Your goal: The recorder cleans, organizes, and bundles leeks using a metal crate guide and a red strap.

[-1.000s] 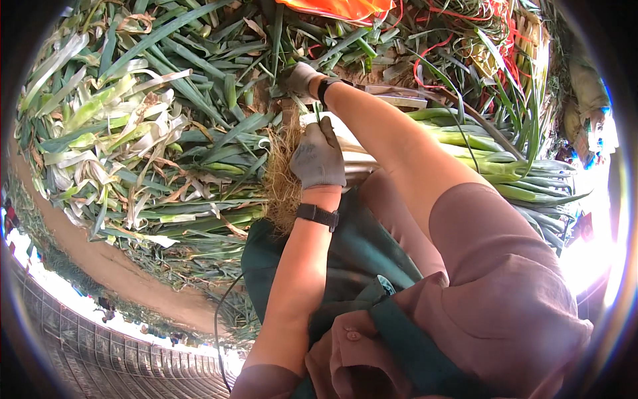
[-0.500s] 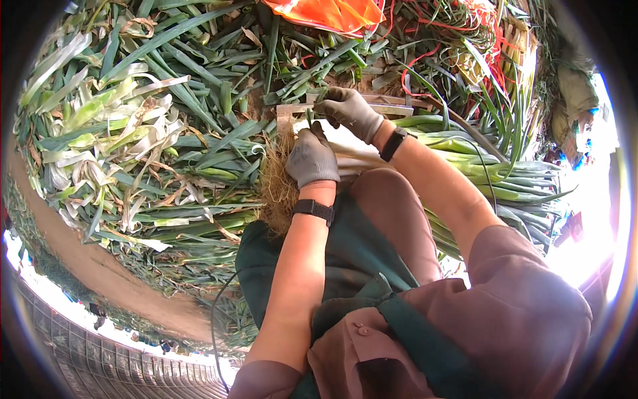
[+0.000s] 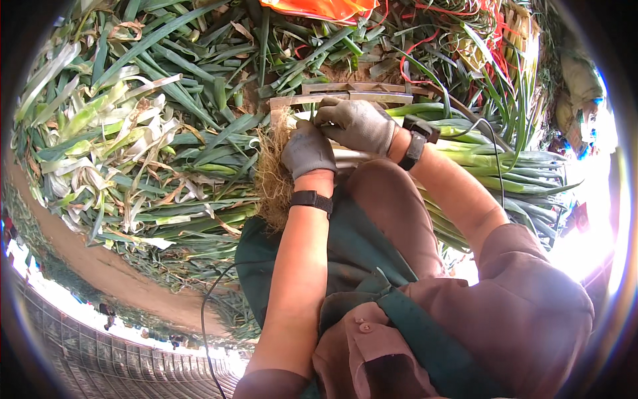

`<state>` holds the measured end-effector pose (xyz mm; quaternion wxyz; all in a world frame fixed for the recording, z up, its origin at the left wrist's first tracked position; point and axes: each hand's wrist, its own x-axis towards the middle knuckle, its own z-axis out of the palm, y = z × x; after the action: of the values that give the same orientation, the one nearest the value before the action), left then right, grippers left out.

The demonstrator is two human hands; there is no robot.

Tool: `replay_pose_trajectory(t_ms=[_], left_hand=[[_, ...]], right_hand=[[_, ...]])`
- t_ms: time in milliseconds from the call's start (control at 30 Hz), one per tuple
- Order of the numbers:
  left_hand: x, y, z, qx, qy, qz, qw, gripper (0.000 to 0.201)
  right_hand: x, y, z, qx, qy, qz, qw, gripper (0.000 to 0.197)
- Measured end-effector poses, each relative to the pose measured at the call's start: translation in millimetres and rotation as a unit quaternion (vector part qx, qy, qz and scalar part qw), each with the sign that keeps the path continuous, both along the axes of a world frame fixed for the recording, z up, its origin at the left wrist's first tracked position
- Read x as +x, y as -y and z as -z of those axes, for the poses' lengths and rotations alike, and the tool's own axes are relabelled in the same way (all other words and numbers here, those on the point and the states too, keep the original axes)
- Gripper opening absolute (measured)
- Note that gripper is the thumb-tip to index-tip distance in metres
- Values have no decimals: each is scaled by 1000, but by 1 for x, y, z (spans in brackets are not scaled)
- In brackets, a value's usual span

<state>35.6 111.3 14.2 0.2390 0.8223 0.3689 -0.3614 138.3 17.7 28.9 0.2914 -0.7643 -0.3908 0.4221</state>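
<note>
Left hand (image 3: pixel 307 149): a grey glove and a black wristband are being worn; the hand is being pressed onto the root end of the leek bundle (image 3: pixel 478 166), with the fingers curled together over the white stems.
Right hand (image 3: pixel 355 124): it is also being covered by a grey glove, and a black wrist device (image 3: pixel 415 136) is being worn just behind it; the fingers are being closed over the same stems, touching the left hand at its 2 o'clock.
Grip: the white stems are being clamped by both hands; whether anything smaller is being held inside them cannot be told.
Leek bundle: it is being held across the lap, at about 12 o'clock from the person's chest; the green tops are being fanned out toward 3 o'clock.
Roots (image 3: pixel 272 176): a tan, stringy tuft is hanging at 9 o'clock of the left hand, touching the glove.
Wooden frame (image 3: pixel 345 93): pale slats are being seen just beyond the hands, at 12 o'clock of them, touching the stems.
Leaf pile (image 3: pixel 133 133): cut green and yellowing leaves are lying heaped on the ground from 9 to 12 o'clock.
Orange sheet (image 3: pixel 319 8): it is showing at the top edge, at 12 o'clock.
Apron (image 3: pixel 359 246): a dark green apron is being worn over the knees, below the bundle.
Cable (image 3: pixel 209 299): a thin dark cable is hanging at 7 o'clock of the apron.
</note>
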Motion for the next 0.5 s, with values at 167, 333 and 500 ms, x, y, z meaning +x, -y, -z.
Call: replay_pose_trajectory(t_ms=[167, 333, 500], left_hand=[[-2, -4, -10, -2, 17, 30, 999, 24], [-9, -22, -13, -76, 76, 11, 994, 26], [-8, -40, -12, -263, 51, -227, 936, 23]], right_hand=[[20, -10, 16, 36, 31, -102, 994, 29], [24, 3, 48, 41, -82, -125, 988, 16], [12, 10, 52, 42, -82, -88, 992, 15]])
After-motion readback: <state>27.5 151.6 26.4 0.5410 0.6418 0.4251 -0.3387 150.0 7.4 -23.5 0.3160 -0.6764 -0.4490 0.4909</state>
